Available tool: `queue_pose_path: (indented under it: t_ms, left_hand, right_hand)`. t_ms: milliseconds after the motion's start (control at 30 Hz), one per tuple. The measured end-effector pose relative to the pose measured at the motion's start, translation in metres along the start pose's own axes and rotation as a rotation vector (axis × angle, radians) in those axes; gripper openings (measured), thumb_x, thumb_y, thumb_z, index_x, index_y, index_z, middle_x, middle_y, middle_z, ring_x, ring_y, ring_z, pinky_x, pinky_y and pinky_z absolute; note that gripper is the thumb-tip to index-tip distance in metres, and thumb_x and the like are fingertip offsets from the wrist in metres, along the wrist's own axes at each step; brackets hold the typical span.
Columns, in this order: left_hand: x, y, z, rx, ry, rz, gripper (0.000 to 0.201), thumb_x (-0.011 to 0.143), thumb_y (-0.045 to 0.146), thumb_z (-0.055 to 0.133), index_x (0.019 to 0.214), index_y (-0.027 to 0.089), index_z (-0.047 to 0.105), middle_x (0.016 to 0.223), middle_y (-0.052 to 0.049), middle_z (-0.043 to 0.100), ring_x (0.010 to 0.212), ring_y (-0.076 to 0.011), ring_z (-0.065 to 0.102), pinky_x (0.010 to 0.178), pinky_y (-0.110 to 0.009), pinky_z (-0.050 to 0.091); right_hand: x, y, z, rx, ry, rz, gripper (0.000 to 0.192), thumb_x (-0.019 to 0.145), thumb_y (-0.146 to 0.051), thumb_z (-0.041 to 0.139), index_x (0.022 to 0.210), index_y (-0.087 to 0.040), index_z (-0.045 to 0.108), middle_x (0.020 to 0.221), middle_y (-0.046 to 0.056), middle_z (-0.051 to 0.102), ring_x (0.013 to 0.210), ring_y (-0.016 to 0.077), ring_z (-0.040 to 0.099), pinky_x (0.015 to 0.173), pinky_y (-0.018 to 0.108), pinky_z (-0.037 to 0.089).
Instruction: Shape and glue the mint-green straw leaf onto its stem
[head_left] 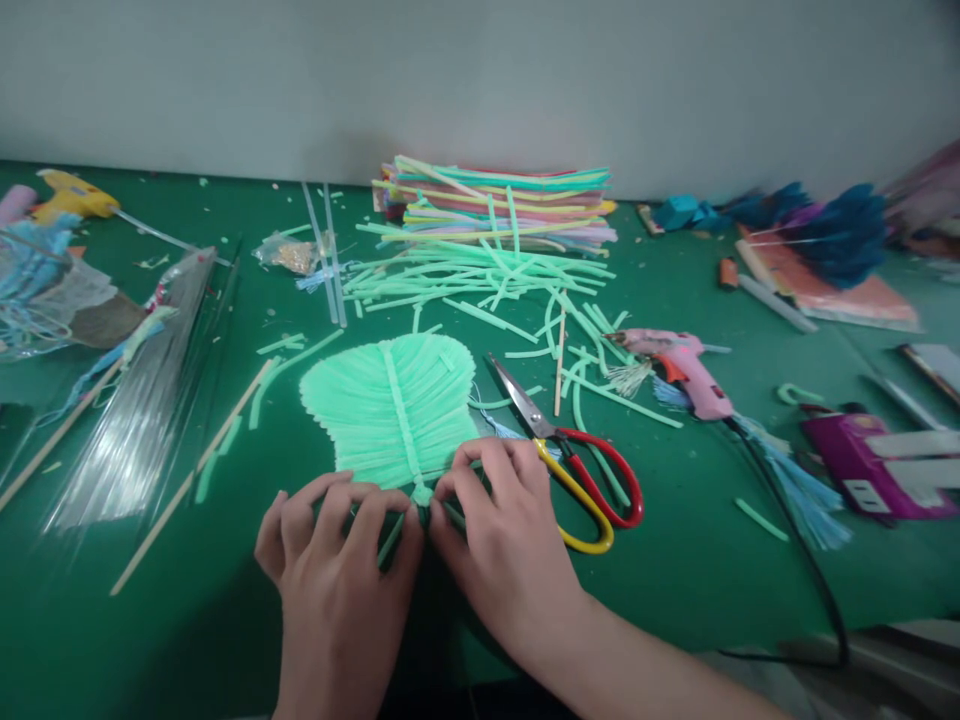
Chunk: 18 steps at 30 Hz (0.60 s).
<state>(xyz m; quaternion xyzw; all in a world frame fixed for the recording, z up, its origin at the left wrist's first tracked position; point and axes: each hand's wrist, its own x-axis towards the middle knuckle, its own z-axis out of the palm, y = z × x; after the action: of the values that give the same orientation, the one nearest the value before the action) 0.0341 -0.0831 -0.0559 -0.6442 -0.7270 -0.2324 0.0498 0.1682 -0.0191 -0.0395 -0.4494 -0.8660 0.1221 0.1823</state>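
Note:
A pale green leaf-shaped fan [367, 400] made of pipe cleaners lies flat on the table, its thick centre rib running down toward me. Where the rib ends in a small knot, my left hand [345, 550] pinches from the left, thumb and forefinger together. From the other side my right hand [502, 530] closes its thumb and forefinger on the same end. The fingertips hide part of the stem there. Scissors [555, 435] with one red and one yellow handle lie just right of the fan, blades slightly parted, close to my right hand.
Loose green pipe cleaners [480, 275] lie behind the fan, before a multicoloured bundle [502, 205]. A pink glue gun [690, 370] with a black cord sits right, near a purple box-like item [874, 465]. Wooden sticks [195, 475], clear rods [142, 410] and a yellow glue gun [79, 198] lie left.

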Motion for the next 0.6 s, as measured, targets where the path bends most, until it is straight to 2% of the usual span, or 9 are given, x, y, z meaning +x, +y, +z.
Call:
queue_pose_path:
  t_ms: [233, 433, 600]
  left_hand:
    - [0.001, 0.000, 0.002, -0.021, 0.028, -0.017, 0.002, 0.086, 0.022, 0.065, 0.085, 0.022, 0.064, 0.089, -0.008, 0.067, 0.108, -0.0369, 0.055, 0.098, -0.068, 0.038]
    - [0.000, 0.003, 0.003, -0.009, 0.084, 0.046, 0.003, 0.085, 0.017, 0.067, 0.085, 0.020, 0.065, 0.091, -0.008, 0.066, 0.106, -0.0365, 0.059, 0.098, -0.068, 0.038]
    - [-0.002, -0.002, -0.003, -0.037, 0.077, 0.118, 0.006, 0.085, 0.013, 0.067, 0.089, 0.017, 0.067, 0.089, -0.009, 0.066, 0.109, -0.0354, 0.058, 0.100, -0.066, 0.038]
  right_hand:
    - [-0.001, -0.003, 0.003, -0.062, 0.049, -0.020, 0.008, 0.087, -0.013, 0.059, 0.080, -0.015, 0.063, 0.090, 0.010, 0.059, 0.089, 0.0261, 0.048, 0.080, 0.042, 0.046]
    - [-0.006, -0.002, 0.004, -0.064, 0.071, -0.062, 0.009, 0.087, -0.009, 0.060, 0.082, -0.015, 0.064, 0.093, 0.010, 0.060, 0.090, 0.0258, 0.049, 0.082, 0.041, 0.045]
    - [-0.013, 0.005, 0.000, -0.009, 0.103, -0.164, 0.011, 0.089, -0.006, 0.057, 0.087, -0.013, 0.066, 0.098, 0.011, 0.062, 0.094, 0.0264, 0.048, 0.084, 0.042, 0.044]
